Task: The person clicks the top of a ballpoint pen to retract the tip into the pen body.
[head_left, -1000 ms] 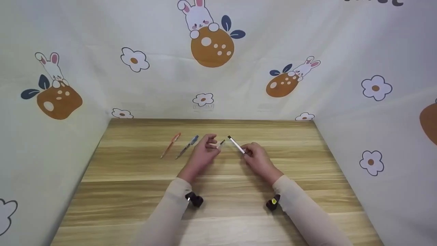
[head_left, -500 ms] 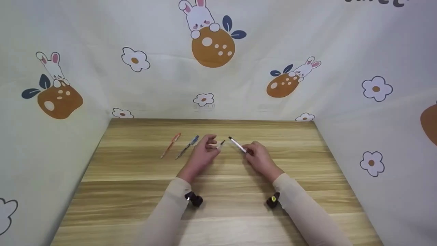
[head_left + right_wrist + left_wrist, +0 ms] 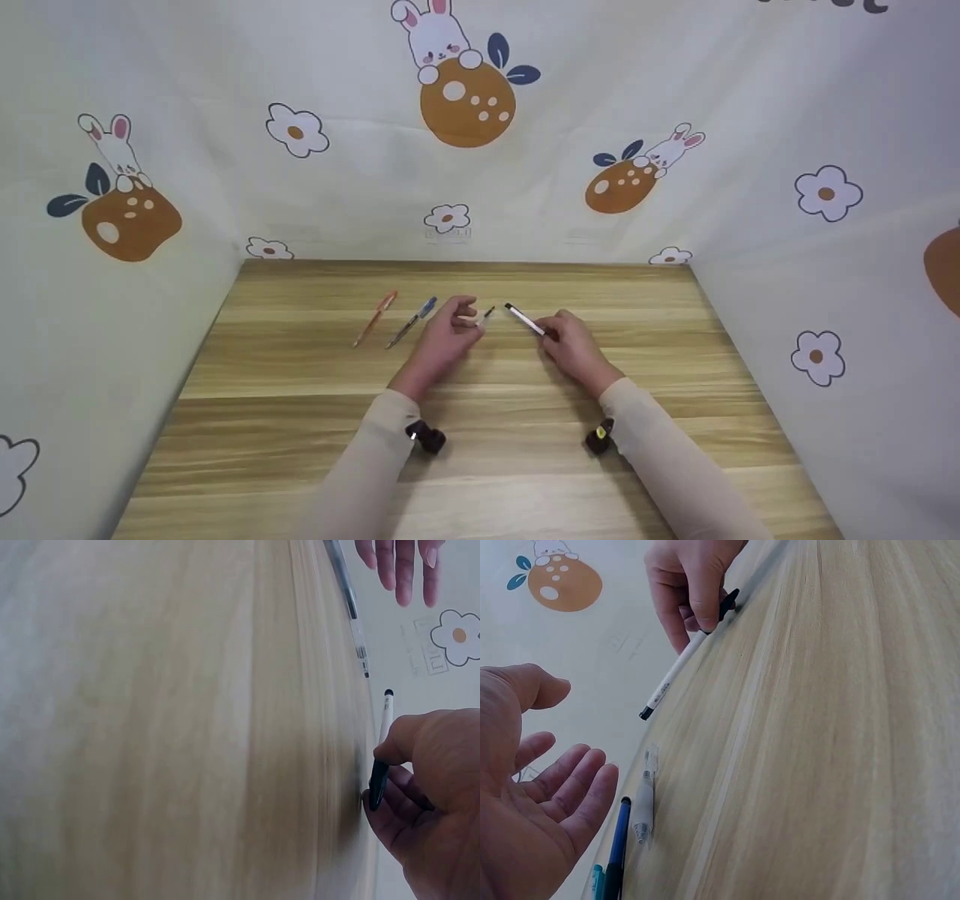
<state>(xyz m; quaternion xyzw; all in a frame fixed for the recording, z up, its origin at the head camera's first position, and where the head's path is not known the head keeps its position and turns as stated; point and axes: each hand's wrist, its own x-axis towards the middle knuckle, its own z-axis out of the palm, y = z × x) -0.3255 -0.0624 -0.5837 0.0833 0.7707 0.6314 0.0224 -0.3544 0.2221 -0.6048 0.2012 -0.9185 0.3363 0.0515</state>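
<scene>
My right hand (image 3: 574, 345) pinches a white pen with black ends (image 3: 526, 320) between thumb and fingers, low over the wooden table. In the right wrist view the black end of that pen (image 3: 379, 784) lies between thumb and fingertips. My left hand (image 3: 450, 337) is held over the table with relaxed fingers and nothing in its grasp. Close to it lies a clear pen (image 3: 645, 799), partly hidden by the hand in the head view. Left of the hand a blue pen (image 3: 411, 322) and an orange pen (image 3: 375, 319) lie slanted, side by side.
The wood-grain table (image 3: 487, 480) meets a patterned cloth wall (image 3: 352, 195) at the back and both sides. A small black camera (image 3: 426, 437) sits on the left wrist, another black camera (image 3: 600, 437) on the right. A teal pen end (image 3: 598, 881) shows in the left wrist view.
My right hand has shifted slightly right, and the white pen's far tip has come a little down and to the right. The left hand and the pens on the table stay put.
</scene>
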